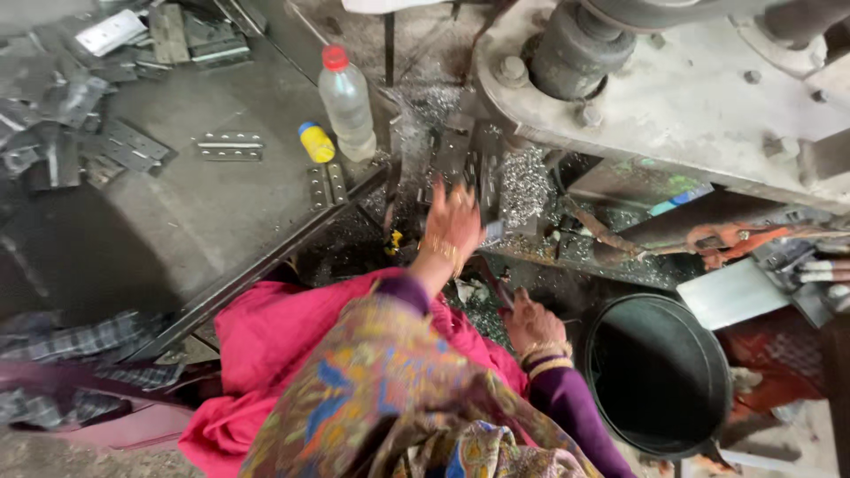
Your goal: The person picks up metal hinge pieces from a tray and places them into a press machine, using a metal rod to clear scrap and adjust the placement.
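Note:
My left hand [454, 223] is stretched forward and blurred, fingers apart, just over the grey metal hinge plates [460, 155] standing on the machine bed. Bangles ring its wrist. A heap of bright metal shavings [524, 181] lies right of those plates. My right hand [531, 323] rests lower, near my lap, with its fingers curled and bangles above a purple sleeve. A thin dark rod lies beside it; whether the hand grips it is unclear. Pink cloth [274, 336] covers my lap.
A big grey machine body [673, 97] overhangs the bed at the upper right. A black bucket [660, 372] stands at the lower right. A clear plastic bottle [347, 102], a small yellow bottle [316, 142] and loose hinges [230, 146] lie on the floor, with a hinge pile [62, 97] far left.

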